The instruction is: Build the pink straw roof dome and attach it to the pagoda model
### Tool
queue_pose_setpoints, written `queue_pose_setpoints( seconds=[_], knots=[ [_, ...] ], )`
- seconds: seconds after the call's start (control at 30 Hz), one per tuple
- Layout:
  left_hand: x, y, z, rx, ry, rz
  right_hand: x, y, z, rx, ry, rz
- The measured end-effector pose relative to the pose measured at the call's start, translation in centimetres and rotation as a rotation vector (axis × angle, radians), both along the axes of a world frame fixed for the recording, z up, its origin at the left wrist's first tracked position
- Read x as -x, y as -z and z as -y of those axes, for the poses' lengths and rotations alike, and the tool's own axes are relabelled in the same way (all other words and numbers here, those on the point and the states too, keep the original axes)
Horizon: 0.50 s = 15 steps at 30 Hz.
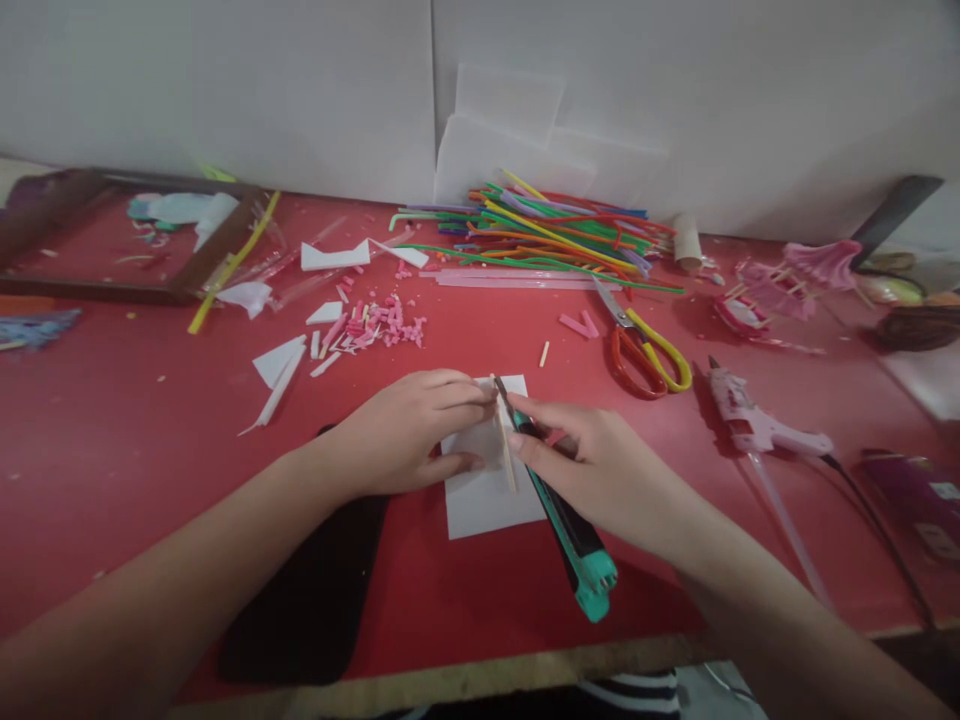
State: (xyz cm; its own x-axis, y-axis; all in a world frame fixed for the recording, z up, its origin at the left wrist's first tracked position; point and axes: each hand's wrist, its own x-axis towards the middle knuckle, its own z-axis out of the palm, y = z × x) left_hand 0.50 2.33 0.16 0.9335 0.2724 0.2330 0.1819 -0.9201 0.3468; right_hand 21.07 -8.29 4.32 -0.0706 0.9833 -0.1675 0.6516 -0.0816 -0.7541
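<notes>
A thin wooden stick lies lengthwise over a small white sheet of paper near the front of the red table. My left hand presses its fingertips on the stick's far end, its thumb bent toward the paper. A green and black utility knife is gripped in my right hand, its fingers closed round the front of the handle. The knife's dark blade is out and lies right beside the stick's far end, close to my left fingertips. Whether the blade touches the stick I cannot tell.
Pink cut bits and white paper scraps lie at back left. Colourful pipe cleaners are heaped against the wall. Scissors, a glue gun and a pink craft piece stand right. A black phone lies under my left forearm.
</notes>
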Motion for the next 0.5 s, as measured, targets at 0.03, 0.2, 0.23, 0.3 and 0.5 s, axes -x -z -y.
queue_pose_setpoints(
  seconds=[0.03,0.2,0.23,0.3,0.5],
  knots=[
    [0.02,0.00,0.02,0.001,-0.002,0.000,0.06,0.01,0.04,0.004,0.003,-0.011],
    [0.11,0.21,0.02,-0.006,0.006,0.023,0.26,-0.02,0.22,0.021,0.016,-0.038],
    [0.10,0.25,0.01,-0.008,0.007,0.028,0.27,-0.05,0.24,0.026,0.018,-0.039],
    [0.08,0.29,-0.02,-0.009,0.004,0.032,0.27,-0.12,0.29,0.034,0.021,-0.037],
    [0.12,0.26,0.02,-0.013,0.002,0.029,0.14,-0.14,0.65,0.075,0.031,-0.029]
  ],
)
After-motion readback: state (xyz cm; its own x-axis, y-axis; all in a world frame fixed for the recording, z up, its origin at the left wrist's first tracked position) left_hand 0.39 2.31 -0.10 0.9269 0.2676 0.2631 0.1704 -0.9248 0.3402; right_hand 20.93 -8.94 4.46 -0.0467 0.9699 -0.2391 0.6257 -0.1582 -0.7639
